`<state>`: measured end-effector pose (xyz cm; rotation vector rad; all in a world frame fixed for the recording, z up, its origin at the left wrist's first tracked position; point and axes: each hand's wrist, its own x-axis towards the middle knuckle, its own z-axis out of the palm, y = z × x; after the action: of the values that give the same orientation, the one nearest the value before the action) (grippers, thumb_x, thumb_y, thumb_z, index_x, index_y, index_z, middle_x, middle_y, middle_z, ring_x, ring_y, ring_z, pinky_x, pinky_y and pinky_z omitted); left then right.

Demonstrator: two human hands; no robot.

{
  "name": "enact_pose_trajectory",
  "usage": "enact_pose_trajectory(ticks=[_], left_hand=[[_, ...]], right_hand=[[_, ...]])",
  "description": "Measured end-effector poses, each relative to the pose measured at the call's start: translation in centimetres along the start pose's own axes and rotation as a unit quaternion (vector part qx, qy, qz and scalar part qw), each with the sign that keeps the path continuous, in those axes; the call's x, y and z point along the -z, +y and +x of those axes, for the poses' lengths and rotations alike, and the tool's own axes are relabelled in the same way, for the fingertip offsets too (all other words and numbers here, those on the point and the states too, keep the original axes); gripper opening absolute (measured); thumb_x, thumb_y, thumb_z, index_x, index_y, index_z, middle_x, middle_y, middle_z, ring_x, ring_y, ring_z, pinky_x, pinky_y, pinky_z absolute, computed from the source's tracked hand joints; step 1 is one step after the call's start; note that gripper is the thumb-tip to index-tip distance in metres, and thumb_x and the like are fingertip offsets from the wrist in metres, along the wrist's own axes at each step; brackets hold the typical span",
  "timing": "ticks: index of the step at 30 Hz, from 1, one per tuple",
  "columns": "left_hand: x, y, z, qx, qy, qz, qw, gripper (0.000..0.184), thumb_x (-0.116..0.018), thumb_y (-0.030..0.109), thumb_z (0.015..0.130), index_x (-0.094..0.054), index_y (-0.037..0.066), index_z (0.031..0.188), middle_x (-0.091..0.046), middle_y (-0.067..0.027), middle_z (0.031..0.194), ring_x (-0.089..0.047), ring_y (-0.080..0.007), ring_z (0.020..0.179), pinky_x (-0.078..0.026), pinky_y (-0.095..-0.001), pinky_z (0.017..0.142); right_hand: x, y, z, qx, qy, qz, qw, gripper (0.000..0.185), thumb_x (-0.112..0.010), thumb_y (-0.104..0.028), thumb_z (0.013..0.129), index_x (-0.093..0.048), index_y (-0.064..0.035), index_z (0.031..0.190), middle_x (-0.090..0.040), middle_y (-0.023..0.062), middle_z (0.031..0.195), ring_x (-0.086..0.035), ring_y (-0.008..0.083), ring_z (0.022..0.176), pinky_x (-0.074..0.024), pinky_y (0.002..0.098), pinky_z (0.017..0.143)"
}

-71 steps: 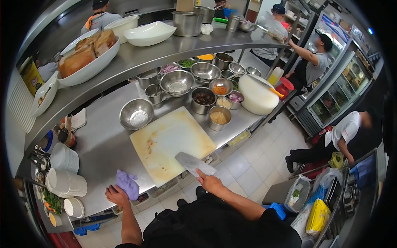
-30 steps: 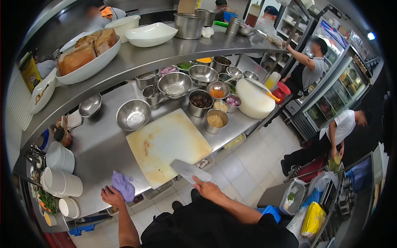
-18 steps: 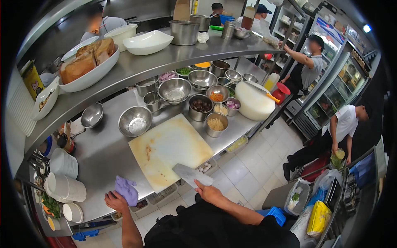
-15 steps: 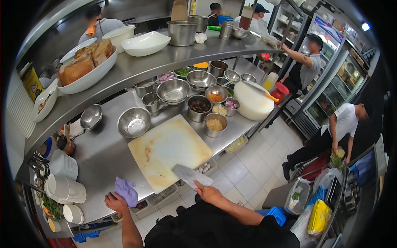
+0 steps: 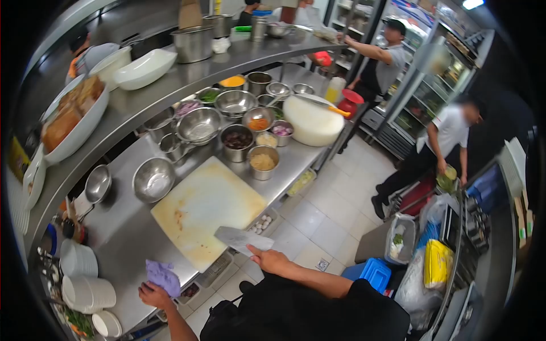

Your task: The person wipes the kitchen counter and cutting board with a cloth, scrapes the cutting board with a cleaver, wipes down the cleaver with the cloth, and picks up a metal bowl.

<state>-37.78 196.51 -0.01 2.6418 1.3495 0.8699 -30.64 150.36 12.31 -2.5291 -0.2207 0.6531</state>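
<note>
My right hand (image 5: 269, 261) is closed around a cleaver (image 5: 242, 237). Its broad blade points left, and the tip overlaps the near edge of the stained white cutting board (image 5: 210, 210) as I see it. The handle is hidden in my fist. At the counter's front edge, my left hand (image 5: 152, 295) grips a crumpled purple cloth (image 5: 162, 277), to the left of the board's near corner. Nothing lies on the board apart from small brownish marks.
Metal bowls (image 5: 153, 179) and pots of chopped ingredients line the board's far side. A large white round block (image 5: 313, 120) carries an orange-handled knife. Stacked white bowls (image 5: 88, 294) stand left. Co-workers are beyond the counter and at right, one beside a plastic tub (image 5: 400, 238).
My view has turned to the right, so the counter appears further left. The cleaver stays in my right hand near the board's edge, and my left hand stays at the purple cloth.
</note>
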Motion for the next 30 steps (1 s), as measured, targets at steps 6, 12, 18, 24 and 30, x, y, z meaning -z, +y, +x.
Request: enact_pose_trajectory(ticks=[6,12,18,24,30], left_hand=[[0.0,0.1,0.0,-0.006,-0.004,0.021,1.000,0.046,-0.046,0.042,0.097,-0.064,0.004,0.116,-0.055,-0.0178,0.128,-0.050,-0.0341,0.118,-0.036,-0.0486,0.101],[-0.4,-0.3,0.0,-0.005,0.005,0.016,1.000,0.045,-0.046,0.042,0.097,-0.064,0.005,0.116,-0.056,-0.0169,0.127,-0.050,-0.0338,0.118,-0.036,-0.0479,0.101],[0.1,0.1,0.2,-0.007,0.007,0.006,1.000,0.045,-0.048,0.041,0.097,-0.065,0.004,0.114,-0.056,-0.0175,0.126,-0.051,-0.0342,0.117,-0.037,-0.0476,0.100],[-0.1,-0.1,0.0,-0.022,0.026,-0.005,0.999,0.043,-0.050,0.040,0.096,-0.065,0.004,0.114,-0.056,-0.0178,0.126,-0.052,-0.0345,0.117,-0.037,-0.0482,0.100],[-0.9,-0.8,0.0,-0.024,0.031,-0.004,0.999,0.043,-0.050,0.040,0.096,-0.065,0.004,0.114,-0.056,-0.0181,0.127,-0.051,-0.0347,0.117,-0.036,-0.0488,0.101]], right_hand=[[0.2,-0.4,-0.3,-0.010,-0.004,-0.011,1.000,0.053,-0.039,-0.049,0.099,-0.029,-0.0324,0.148,-0.067,0.0224,0.100,-0.064,0.0421,0.090,-0.0513,0.0513,0.078],[-0.2,-0.4,-0.1,-0.017,-0.001,-0.017,1.000,0.053,-0.038,-0.052,0.098,-0.030,-0.0339,0.148,-0.067,0.0241,0.094,-0.065,0.0437,0.085,-0.0522,0.0515,0.076],[0.9,-1.2,-0.4,-0.024,-0.013,-0.024,0.999,0.052,-0.040,-0.048,0.099,-0.032,-0.0319,0.148,-0.067,0.0220,0.097,-0.065,0.0421,0.087,-0.0517,0.0516,0.077],[2.0,-1.5,-0.5,-0.012,-0.021,0.003,1.000,0.050,-0.040,-0.044,0.100,-0.034,-0.0286,0.147,-0.068,0.0195,0.101,-0.064,0.0413,0.092,-0.0502,0.0507,0.082],[2.1,-1.9,-0.5,-0.016,-0.027,-0.003,1.000,0.050,-0.039,-0.043,0.100,-0.033,-0.0288,0.147,-0.067,0.0193,0.103,-0.063,0.0419,0.093,-0.0498,0.0508,0.084]])
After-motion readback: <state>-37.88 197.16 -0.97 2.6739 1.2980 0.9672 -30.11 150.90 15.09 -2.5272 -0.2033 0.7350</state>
